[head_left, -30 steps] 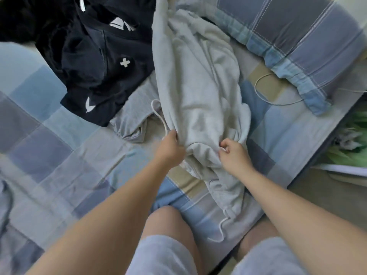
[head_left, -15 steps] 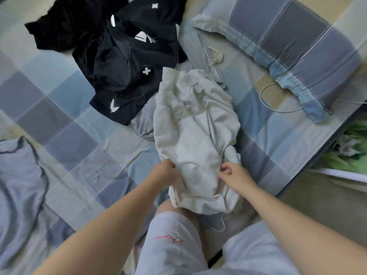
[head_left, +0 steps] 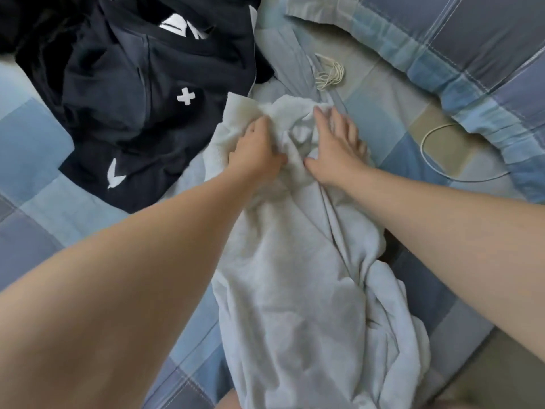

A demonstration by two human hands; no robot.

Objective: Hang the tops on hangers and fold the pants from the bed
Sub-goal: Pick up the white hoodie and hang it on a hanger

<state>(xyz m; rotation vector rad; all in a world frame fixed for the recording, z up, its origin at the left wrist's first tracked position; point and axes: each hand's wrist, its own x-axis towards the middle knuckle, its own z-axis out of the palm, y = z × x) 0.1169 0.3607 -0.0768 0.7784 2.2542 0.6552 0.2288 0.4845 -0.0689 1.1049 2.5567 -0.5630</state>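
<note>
A pale grey garment (head_left: 295, 276) lies crumpled lengthwise down the middle of the checked bed (head_left: 38, 143), reaching from the centre to the near edge. My left hand (head_left: 256, 146) has its fingers curled into the cloth at the garment's far end. Beside it, my right hand (head_left: 336, 143) rests flat on the same far end with fingers spread and straight. A heap of black tops with white marks (head_left: 141, 93) lies at the upper left, touching the grey garment's corner.
A checked pillow (head_left: 460, 51) lies at the upper right. A thin white cable (head_left: 427, 160) loops on the sheet below it. A small bundle of pale cord (head_left: 328, 72) sits beyond my hands, on a light blue-grey cloth (head_left: 283, 54). The bed edge and floor (head_left: 501, 373) show at the lower right.
Both hands have moved from the garment's near end to its far end. The right hand has let go and now lies flat. The garment stretches out longer toward me.
</note>
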